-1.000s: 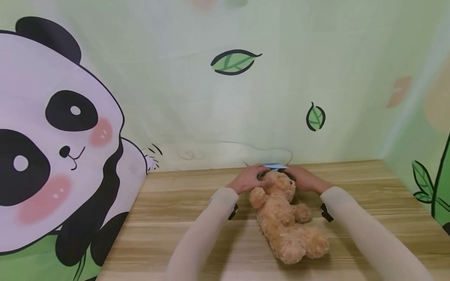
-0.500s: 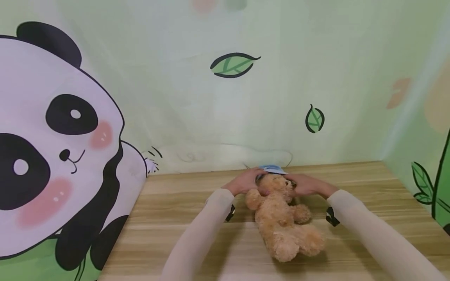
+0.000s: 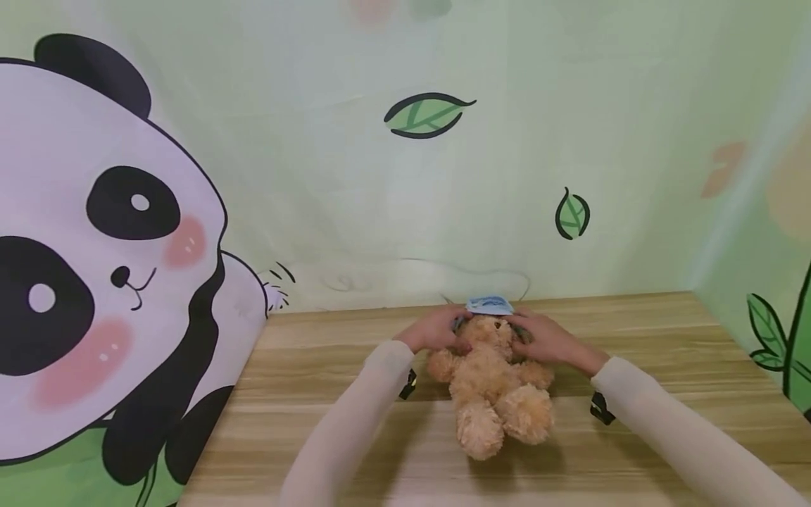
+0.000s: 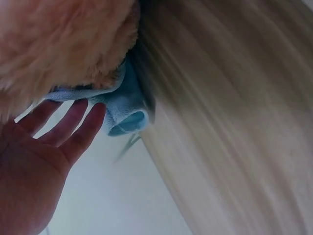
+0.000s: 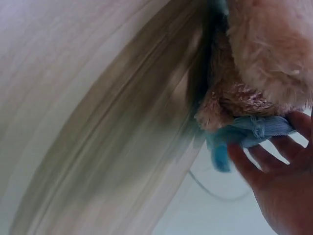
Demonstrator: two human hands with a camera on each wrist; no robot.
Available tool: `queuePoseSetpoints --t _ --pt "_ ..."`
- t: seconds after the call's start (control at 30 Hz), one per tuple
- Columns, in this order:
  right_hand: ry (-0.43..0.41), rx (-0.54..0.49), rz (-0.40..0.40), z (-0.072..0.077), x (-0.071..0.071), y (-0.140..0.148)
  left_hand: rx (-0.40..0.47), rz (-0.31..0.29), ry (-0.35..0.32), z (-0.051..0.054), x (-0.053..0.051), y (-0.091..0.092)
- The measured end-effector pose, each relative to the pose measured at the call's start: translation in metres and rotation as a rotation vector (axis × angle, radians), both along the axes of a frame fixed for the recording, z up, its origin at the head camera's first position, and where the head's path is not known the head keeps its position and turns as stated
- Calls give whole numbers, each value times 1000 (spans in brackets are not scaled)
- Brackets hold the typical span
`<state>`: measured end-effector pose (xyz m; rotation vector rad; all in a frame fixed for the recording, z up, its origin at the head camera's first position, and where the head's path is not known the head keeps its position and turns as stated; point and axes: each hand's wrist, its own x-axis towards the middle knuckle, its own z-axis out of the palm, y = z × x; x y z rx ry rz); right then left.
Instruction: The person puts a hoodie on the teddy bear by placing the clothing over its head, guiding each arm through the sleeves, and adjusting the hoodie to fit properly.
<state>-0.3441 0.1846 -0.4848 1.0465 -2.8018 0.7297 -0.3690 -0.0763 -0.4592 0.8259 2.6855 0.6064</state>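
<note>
Left hand (image 3: pixel 438 329), right hand (image 3: pixel 546 338) | both hands gripping blue cloth (image 3: pixel 489 305) | beside teddy bear's head (image 3: pixel 484 331) | forearms (image 3: pixel 355 415) angled inward

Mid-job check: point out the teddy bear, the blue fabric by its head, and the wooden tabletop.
Teddy bear (image 3: pixel 486 375): head view, on its belly.
Blue fabric (image 3: pixel 490 305): head view, on the part showing just above the bear's head.
Wooden tabletop (image 3: pixel 304 380): head view, on bare wood left of the bear.

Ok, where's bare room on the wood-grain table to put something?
Bare table lies between the panda-printed wall and left cream sleeve, and between the right cream sleeve and leaf-printed wall. Crowded: the head of the tan plush bear, with left hand, right hand and blue fabric.
</note>
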Motion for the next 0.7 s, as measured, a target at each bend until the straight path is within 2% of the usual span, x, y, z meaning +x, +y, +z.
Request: queuePoseSetpoints --t 0.1,0.2,0.33,0.4,0.47,0.6,0.7 --pt "32 -41 -19 -1 1 -1 24 15 40 -2 2 -1" --pt "0 -92 -46 -2 2 -1 81 52 53 -6 5 -3" --pt "-27 -96 -73 -4 2 1 178 84 -2 -10 8 -4" --pt "-15 -68 -83 -5 1 1 197 82 -21 -12 11 -3" --pt "14 -43 -81 -6 1 1 189 75 -18 -12 12 -2" --pt "92 -15 -70 -5 1 -2 121 51 34 -12 12 1" --pt "109 -24 -71 -3 1 -5 85 51 58 -12 13 5"
